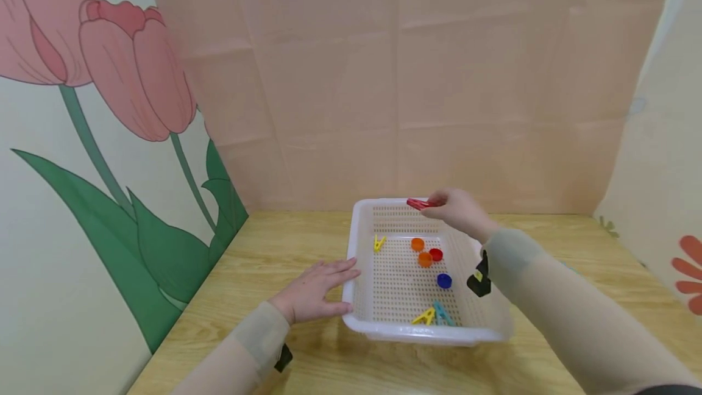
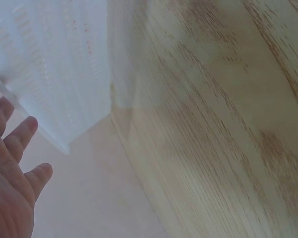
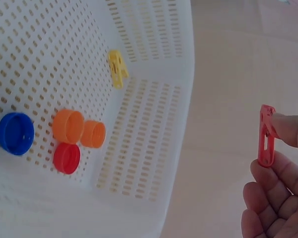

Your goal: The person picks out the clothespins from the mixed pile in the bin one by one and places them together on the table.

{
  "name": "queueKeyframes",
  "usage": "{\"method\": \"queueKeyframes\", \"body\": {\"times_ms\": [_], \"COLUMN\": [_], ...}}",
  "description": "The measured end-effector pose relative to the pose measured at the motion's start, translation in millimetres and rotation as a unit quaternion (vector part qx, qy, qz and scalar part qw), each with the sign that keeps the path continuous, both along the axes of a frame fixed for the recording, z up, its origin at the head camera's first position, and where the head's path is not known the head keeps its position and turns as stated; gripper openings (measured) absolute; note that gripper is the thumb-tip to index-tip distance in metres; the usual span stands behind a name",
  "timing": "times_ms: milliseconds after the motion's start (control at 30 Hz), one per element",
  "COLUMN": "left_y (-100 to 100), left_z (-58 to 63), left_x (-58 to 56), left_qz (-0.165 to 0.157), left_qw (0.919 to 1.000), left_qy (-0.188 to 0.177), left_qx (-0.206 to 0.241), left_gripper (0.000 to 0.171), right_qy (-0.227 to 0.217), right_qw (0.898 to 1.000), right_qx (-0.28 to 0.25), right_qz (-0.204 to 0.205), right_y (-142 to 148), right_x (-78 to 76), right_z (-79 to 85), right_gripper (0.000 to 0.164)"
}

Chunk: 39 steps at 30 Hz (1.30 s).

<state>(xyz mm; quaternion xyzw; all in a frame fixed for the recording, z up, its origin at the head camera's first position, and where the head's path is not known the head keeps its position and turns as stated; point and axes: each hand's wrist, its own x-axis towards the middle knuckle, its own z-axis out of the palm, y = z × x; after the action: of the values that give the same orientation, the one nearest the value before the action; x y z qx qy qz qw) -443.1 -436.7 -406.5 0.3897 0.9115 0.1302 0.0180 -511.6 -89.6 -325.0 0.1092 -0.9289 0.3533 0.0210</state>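
My right hand [image 1: 459, 212] pinches a red clothespin [image 3: 266, 136] between thumb and fingers, over the far rim of a white perforated plastic basket [image 1: 359, 224]. My left hand [image 1: 320, 292] lies against the basket's left rim with its fingers extended; in the left wrist view its fingertips [image 2: 27, 130] are right at the rim. Inside the basket are two orange bottle caps [image 3: 68, 126], a red cap [image 3: 66, 158] and a blue cap [image 3: 16, 134]. A yellow clothespin [image 1: 379, 243] is near the far left corner. Close to the near wall lie another yellow clothespin [image 1: 425, 316] and a teal clothespin [image 1: 443, 313].
The basket stands on a wood-grain table [image 1: 290, 233]. Behind it hangs a creased pinkish-beige sheet [image 1: 351, 108]. A wall with painted tulips [image 1: 137, 72] borders the table on the left, and a pale wall with a red flower [image 1: 692, 273] on the right.
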Motion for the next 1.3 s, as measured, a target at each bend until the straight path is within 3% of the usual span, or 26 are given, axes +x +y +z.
{"method": "queueKeyframes", "body": {"times_ms": [567, 1300], "left_y": [-8.9, -16.2], "left_z": [-0.8, -0.2], "left_x": [4.1, 10.8], "left_qz": [0.000, -0.017], "left_qw": [0.9999, 0.9998], "left_qy": [-0.012, -0.005], "left_qx": [-0.003, 0.000], "left_gripper": [0.072, 0.070], "right_qy": [-0.017, -0.031], "right_qw": [0.998, 0.994], "right_qx": [-0.015, 0.011], "right_qz": [-0.053, -0.105], "right_y": [56.9, 127.8], "right_x": [26.4, 72.1], "right_z": [-10.5, -27.6], "right_gripper": [0.056, 0.072]}}
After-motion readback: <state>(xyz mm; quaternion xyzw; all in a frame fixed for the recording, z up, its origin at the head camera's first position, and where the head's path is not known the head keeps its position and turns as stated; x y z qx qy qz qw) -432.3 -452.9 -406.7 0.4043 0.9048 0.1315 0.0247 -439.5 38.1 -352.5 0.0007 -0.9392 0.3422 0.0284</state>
